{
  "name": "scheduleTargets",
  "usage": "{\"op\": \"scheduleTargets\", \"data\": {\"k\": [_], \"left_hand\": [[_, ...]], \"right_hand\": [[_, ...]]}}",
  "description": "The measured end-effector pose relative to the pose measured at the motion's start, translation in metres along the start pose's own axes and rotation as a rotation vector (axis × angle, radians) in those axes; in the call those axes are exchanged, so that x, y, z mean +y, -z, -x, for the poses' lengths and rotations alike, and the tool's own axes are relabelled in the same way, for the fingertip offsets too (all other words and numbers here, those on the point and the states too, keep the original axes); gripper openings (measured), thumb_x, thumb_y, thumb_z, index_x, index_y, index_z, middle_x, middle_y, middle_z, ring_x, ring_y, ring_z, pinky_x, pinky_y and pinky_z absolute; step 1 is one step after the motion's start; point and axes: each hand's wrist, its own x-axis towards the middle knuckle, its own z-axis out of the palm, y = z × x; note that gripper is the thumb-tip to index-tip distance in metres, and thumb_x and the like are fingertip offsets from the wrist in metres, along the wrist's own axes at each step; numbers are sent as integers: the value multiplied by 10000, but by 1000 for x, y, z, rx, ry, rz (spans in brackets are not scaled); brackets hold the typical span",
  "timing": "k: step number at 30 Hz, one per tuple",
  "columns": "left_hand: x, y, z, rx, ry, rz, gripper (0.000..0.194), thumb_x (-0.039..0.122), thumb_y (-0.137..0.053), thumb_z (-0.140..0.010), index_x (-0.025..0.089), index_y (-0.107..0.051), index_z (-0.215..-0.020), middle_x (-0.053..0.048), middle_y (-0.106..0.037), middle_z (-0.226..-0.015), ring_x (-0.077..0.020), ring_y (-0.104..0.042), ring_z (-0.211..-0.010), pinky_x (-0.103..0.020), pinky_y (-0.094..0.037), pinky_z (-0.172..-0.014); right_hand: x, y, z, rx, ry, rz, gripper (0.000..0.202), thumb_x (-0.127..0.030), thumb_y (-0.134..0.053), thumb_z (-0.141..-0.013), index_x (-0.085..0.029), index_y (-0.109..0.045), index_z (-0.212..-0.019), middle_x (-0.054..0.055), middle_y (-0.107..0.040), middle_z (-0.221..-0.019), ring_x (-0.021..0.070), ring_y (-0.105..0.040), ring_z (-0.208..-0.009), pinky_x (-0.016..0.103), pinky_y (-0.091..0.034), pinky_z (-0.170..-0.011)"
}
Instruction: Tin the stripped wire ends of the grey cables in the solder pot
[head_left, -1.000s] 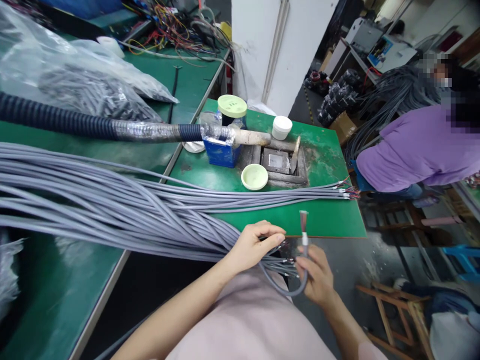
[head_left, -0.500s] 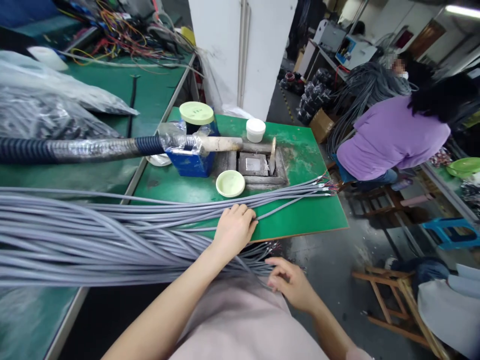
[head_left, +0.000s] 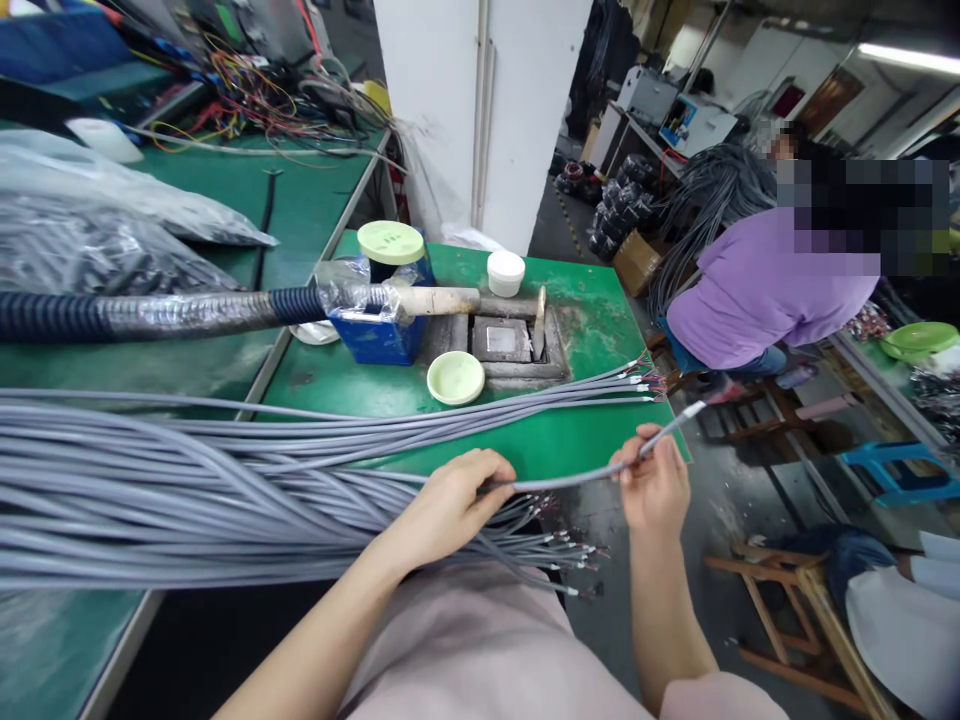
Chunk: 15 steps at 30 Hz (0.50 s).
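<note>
One grey cable [head_left: 562,482] spans both hands above the front edge of the green table [head_left: 600,430]. My left hand [head_left: 469,495] pinches it at the middle. Near the cable's end, which has a white band and blurred reddish wires, my right hand [head_left: 652,480] grips it. A large bundle of grey cables [head_left: 187,500] lies to the left. Several cable ends [head_left: 637,383] rest on the table's right part, and others [head_left: 570,550] hang below its front edge. Behind the cables are a pale green dish [head_left: 456,378] and a square pot [head_left: 506,340] set into the table.
A flexible hose [head_left: 187,312] reaches over a blue box [head_left: 379,335] toward the pot. A white tub [head_left: 506,273] and a flat tool [head_left: 540,325] are close by. A person in purple [head_left: 772,285] sits at the right, with a wooden stool [head_left: 780,600] nearer.
My right hand has moved up and right and now grips a cable near its end. My left hand has come down slightly, pinching the same cable, which is lifted off the table.
</note>
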Motion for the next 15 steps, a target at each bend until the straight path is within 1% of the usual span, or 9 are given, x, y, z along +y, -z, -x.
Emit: {"op": "scheduleTargets", "data": {"k": [2, 3, 4, 6, 8, 10, 13, 15], "left_hand": [[2, -7, -1, -18, -2, 107, 142, 276, -544, -874, 205, -652, -933, -36, -643, -877, -176, -579, -844, -291, -451, -781], [3, -11, -1, -8, 15, 188, 162, 290, -562, -868, 201, -662, -959, -41, -646, -884, -177, -582, -854, -295, -454, -794], [4, -15, -2, 10, 46, 283, 191, 309, -578, -862, 193, -666, -985, -43, -647, -878, -175, -585, -844, -293, -457, -790], [6, -23, -4, 44, 129, 502, 249, 348, -617, -840, 172, -671, -1007, -40, -649, -849, -160, -581, -789, -280, -460, -750], [7, -30, -6, 59, 184, 729, 263, 361, -659, -809, 157, -676, -975, -32, -655, -823, -140, -574, -747, -266, -458, -731], [6, -35, -7, 97, 220, 891, 225, 349, -698, -781, 150, -675, -882, -15, -652, -781, -115, -561, -707, -244, -452, -715], [6, -38, -7, 180, 265, 993, 204, 322, -746, -740, 142, -653, -756, -3, -652, -759, -89, -547, -676, -211, -440, -683], [6, -39, -6, 206, 283, 1023, 207, 312, -765, -721, 141, -651, -743, -1, -654, -757, -81, -544, -661, -200, -434, -663]], "right_hand": [[-4, 1, 16, -174, -122, 236, 269, -416, -522, -908, -180, -651, -903, -25, -598, -515, 70, -405, -360, 185, -288, -360], [-4, -1, 25, -268, -191, 352, 279, -407, -526, -909, -165, -663, -885, -23, -586, -491, 64, -380, -350, 186, -255, -354], [-3, -4, 33, -349, -245, 450, 286, -398, -526, -911, -156, -673, -875, -23, -580, -479, 61, -369, -350, 189, -250, -362], [2, -10, 46, -462, -288, 574, 291, -388, -517, -916, -153, -686, -881, -32, -566, -463, 64, -382, -367, 198, -295, -403], [6, -15, 54, -531, -290, 629, 292, -381, -509, -919, -156, -693, -894, -39, -560, -456, 71, -417, -390, 209, -347, -455], [8, -20, 58, -565, -284, 647, 293, -378, -504, -919, -158, -696, -892, -41, -561, -458, 78, -452, -411, 214, -377, -493], [9, -22, 60, -599, -287, 639, 302, -381, -494, -923, -155, -692, -889, -38, -567, -472, 81, -478, -432, 211, -383, -509], [11, -20, 61, -617, -301, 602, 311, -387, -486, -930, -150, -687, -905, -34, -570, -483, 80, -473, -436, 211, -376, -509]]}}
